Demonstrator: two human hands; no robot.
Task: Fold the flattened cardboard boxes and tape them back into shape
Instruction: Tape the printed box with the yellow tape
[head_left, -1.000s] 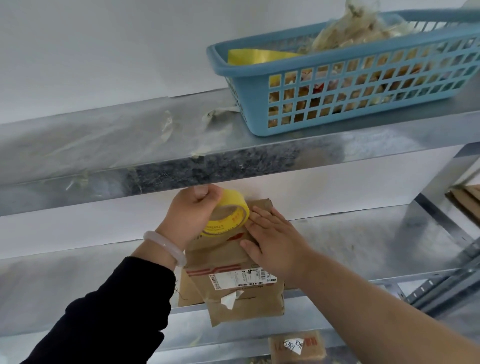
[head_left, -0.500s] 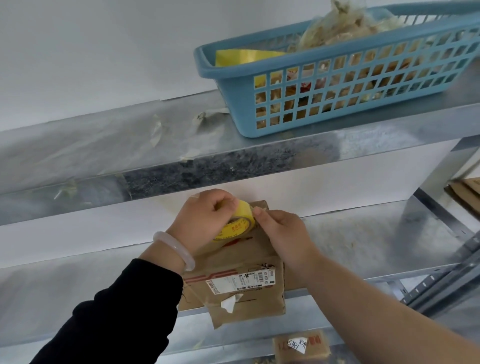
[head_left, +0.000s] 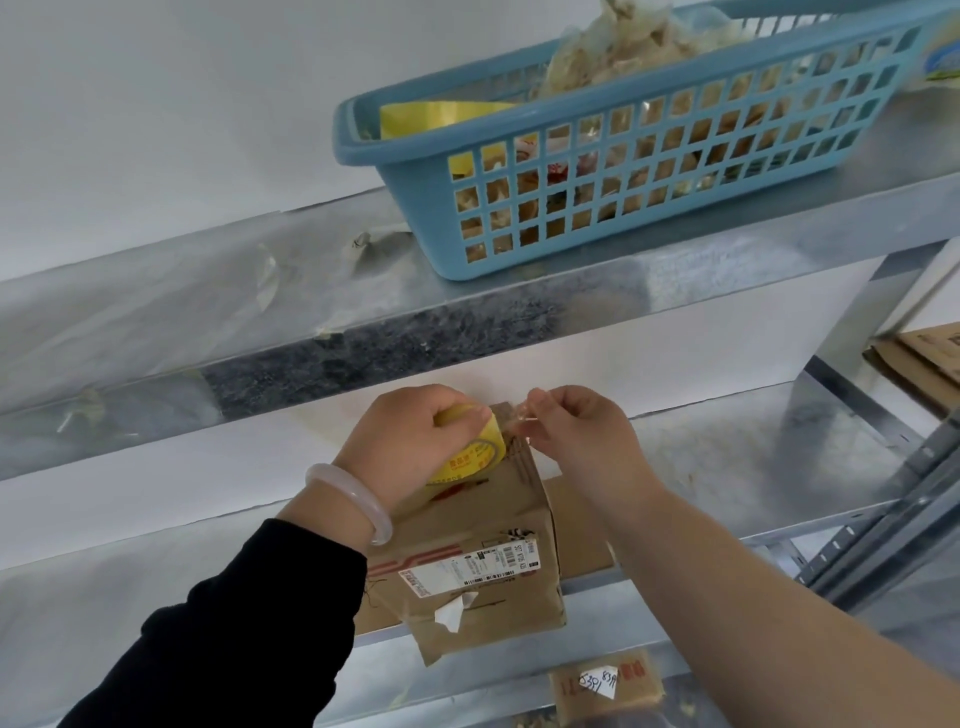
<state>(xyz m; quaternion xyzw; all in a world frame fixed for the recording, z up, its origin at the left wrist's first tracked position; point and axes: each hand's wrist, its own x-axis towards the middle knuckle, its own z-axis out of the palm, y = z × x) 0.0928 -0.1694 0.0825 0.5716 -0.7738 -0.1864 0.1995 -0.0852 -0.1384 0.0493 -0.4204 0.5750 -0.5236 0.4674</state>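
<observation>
A small brown cardboard box (head_left: 467, 561) with a white shipping label stands on the middle metal shelf (head_left: 727, 467), its front flap hanging over the shelf edge. My left hand (head_left: 410, 441), with a pale bangle at the wrist, grips a yellow roll of tape (head_left: 475, 452) held against the box's top far edge. My right hand (head_left: 582, 441) pinches the clear tape end (head_left: 522, 415) between thumb and forefinger, just right of the roll and above the box's far corner.
A blue plastic basket (head_left: 649, 171) full of bags sits on the upper shelf (head_left: 260, 322), right above my hands. Flat cardboard (head_left: 924, 353) lies at the far right. Another small labelled box (head_left: 605, 686) sits on the shelf below. Angled metal shelf struts (head_left: 883, 535) stand at the right.
My right hand has lifted off the box top and now pinches the tape end, drawing it away from the roll. The left hand keeps the roll on the box.
</observation>
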